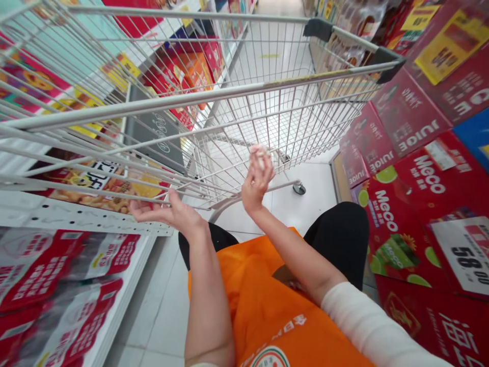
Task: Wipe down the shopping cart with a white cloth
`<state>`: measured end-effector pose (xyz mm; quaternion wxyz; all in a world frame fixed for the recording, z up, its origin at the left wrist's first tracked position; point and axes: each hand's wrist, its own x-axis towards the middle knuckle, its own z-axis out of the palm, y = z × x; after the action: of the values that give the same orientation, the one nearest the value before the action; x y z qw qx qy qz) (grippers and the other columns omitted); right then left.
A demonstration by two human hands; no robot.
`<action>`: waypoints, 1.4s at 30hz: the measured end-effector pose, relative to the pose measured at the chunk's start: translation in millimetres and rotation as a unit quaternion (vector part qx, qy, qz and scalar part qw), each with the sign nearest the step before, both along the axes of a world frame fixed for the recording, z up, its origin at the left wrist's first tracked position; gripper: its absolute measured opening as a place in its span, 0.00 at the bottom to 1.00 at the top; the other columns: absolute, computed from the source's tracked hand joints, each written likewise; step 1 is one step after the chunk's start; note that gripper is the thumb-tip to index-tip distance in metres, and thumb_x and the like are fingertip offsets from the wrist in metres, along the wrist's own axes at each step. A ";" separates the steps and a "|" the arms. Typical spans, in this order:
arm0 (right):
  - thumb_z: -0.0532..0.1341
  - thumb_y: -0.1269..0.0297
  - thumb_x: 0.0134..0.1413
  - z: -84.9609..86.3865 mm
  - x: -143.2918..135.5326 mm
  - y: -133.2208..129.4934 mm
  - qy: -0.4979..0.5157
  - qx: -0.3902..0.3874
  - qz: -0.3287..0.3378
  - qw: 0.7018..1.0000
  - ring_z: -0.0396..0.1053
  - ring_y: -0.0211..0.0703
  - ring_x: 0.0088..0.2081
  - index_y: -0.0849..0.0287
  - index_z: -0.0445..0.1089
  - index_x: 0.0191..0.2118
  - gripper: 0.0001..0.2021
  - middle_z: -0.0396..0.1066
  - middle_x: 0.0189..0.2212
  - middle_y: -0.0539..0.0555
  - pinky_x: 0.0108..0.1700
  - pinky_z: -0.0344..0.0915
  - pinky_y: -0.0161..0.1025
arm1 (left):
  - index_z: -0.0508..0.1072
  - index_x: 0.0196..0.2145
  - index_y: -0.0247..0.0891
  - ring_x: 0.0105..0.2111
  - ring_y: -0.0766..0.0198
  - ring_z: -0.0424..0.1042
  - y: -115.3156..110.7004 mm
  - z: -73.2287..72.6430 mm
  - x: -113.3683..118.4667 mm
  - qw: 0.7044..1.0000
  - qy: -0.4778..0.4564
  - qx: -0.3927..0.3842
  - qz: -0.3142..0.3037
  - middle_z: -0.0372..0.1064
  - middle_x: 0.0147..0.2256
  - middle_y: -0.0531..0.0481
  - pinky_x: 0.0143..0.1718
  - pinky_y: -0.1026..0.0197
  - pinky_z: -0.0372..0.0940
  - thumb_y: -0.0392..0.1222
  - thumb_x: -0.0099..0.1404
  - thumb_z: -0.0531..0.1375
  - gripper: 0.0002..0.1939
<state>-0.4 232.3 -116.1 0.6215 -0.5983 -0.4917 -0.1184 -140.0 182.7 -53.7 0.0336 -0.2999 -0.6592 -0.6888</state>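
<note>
Your left hand (173,214) is open near the wire cart (229,94). Your right hand (256,181) curls, too blurry to tell its grip. Red boxes (416,209) get cut off.

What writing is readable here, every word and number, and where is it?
"Meco": red cartons, right.
"JUICE": pink cartons, right.
"58 00": white price sign, right.
"海": red box, bottom right.
Too blurred: yellow price tag, orange apron, grey box, most other packaging.

shopping cart (214,94) | grey wire, black corner caps (319,29) | upright | standing on white tiled floor (164,316)
</note>
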 end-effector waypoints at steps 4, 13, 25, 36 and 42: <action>0.47 0.74 0.69 -6.7 -31.6 -26.4 -0.071 -0.015 0.120 0.990 0.66 0.44 0.63 0.50 0.71 0.60 0.23 0.70 0.57 0.59 0.66 0.65 0.50 | 0.48 0.57 0.42 0.64 0.61 0.62 -8.1 2.5 1.9 0.998 -0.045 0.001 -0.032 0.47 0.68 0.37 0.64 0.57 0.61 0.34 0.57 0.57 0.33; 0.51 0.72 0.69 -1.8 -42.3 -30.2 -0.112 -0.062 0.275 0.953 0.67 0.49 0.61 0.52 0.76 0.54 0.19 0.73 0.56 0.61 0.68 0.62 0.54 | 0.42 0.65 0.44 0.69 0.61 0.58 -19.0 -8.2 1.4 0.995 0.020 -0.078 -0.052 0.48 0.70 0.34 0.65 0.56 0.63 0.35 0.62 0.53 0.37; 0.51 0.70 0.71 -31.0 -20.1 -42.3 -0.154 -0.038 0.294 0.943 0.68 0.48 0.62 0.51 0.77 0.54 0.19 0.75 0.55 0.60 0.64 0.69 0.50 | 0.46 0.66 0.40 0.71 0.53 0.48 -35.1 4.7 18.4 0.996 0.046 -0.079 -0.006 0.44 0.69 0.31 0.71 0.47 0.51 0.41 0.63 0.57 0.37; 0.54 0.66 0.72 -34.1 -6.9 -6.9 -0.272 -0.048 0.353 0.894 0.69 0.43 0.64 0.46 0.73 0.57 0.16 0.77 0.56 0.53 0.69 0.64 0.50 | 0.69 0.52 0.37 0.62 0.53 0.65 -6.7 14.5 16.2 0.952 0.199 -0.180 -0.150 0.66 0.54 0.38 0.67 0.49 0.57 0.44 0.68 0.58 0.16; 0.53 0.68 0.72 -67.8 27.1 -5.3 -0.330 -0.093 0.374 0.862 0.73 0.44 0.60 0.53 0.75 0.55 0.15 0.80 0.53 0.55 0.65 0.68 0.54 | 0.68 0.49 0.39 0.59 0.53 0.65 -9.4 16.2 11.2 0.945 0.210 -0.189 -0.166 0.65 0.52 0.41 0.67 0.48 0.57 0.43 0.66 0.61 0.15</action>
<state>26.7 227.0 -183.9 0.3618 -0.3502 -0.8637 -0.0211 -128.8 173.3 -37.5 -0.0010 -0.5443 -0.6960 -0.4683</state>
